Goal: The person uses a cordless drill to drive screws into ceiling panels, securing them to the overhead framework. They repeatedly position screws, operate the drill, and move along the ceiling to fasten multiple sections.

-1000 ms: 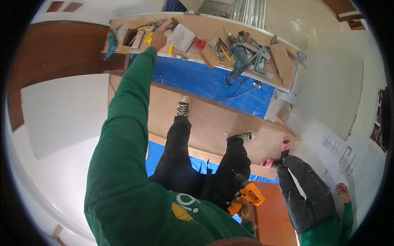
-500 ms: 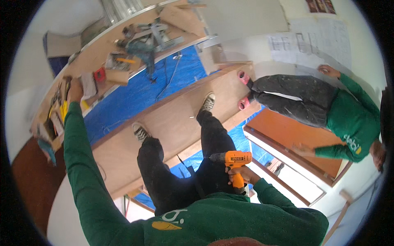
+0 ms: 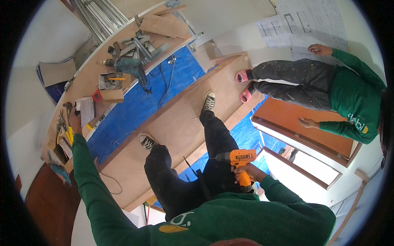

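My right hand is wrapped round the grip of an orange and black cordless drill, held at my waist with its bit pointing left. My left arm stretches out to a wooden workbench at the left. There my left hand is beside a white box, among hand tools; its fingers are too unclear to tell whether they hold anything. Pliers and yellow-handled tools lie just left of it. A red tape measure sits beyond the white box.
A teal corded drill, metal offcuts and an open box with a pencil lie farther along the bench. My feet stand on a long plywood surface, with blue sheeting beside it. Another person stands at the right.
The view has shifted, bringing more of the bench and wall drawings into sight. My left hand stays by the white box, and my right hand still grips the cordless drill. The other person's lower hand has shifted.
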